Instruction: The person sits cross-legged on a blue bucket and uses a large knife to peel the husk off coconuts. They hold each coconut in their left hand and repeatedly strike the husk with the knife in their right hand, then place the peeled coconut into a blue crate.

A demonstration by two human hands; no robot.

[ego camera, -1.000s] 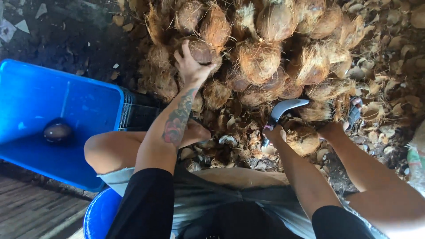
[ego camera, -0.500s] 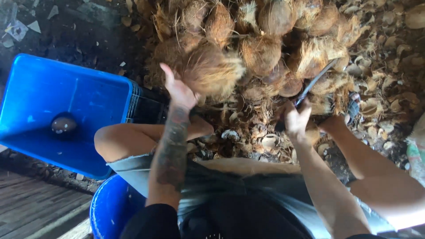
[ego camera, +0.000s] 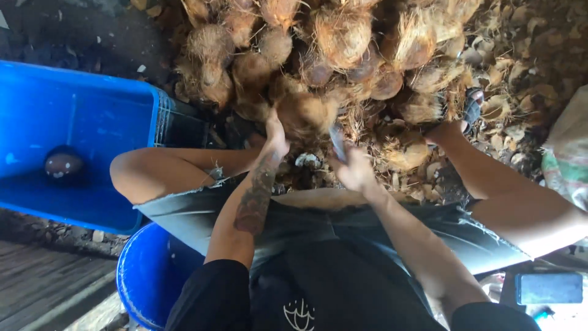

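My left hand (ego camera: 274, 136) grips a husked, fibrous coconut (ego camera: 311, 112) and holds it just above my knees. My right hand (ego camera: 354, 170) is closed on the handle of a curved knife (ego camera: 337, 141), and its blade meets the right side of that coconut. Motion blurs both the blade and the coconut. Behind them rises a big pile of hairy brown coconuts (ego camera: 343, 43).
A blue plastic crate (ego camera: 92, 122) at my left holds one dark peeled coconut (ego camera: 63, 164). The blue bucket (ego camera: 144, 276) stands under my left leg. Husk scraps (ego camera: 514, 104) litter the ground at the right, by a sack (ego camera: 569, 159). A dark phone (ego camera: 548, 288) lies at bottom right.
My left hand has pulled a coconut from the pile toward my knees. The knife, raised half a second ago, has come down onto it.
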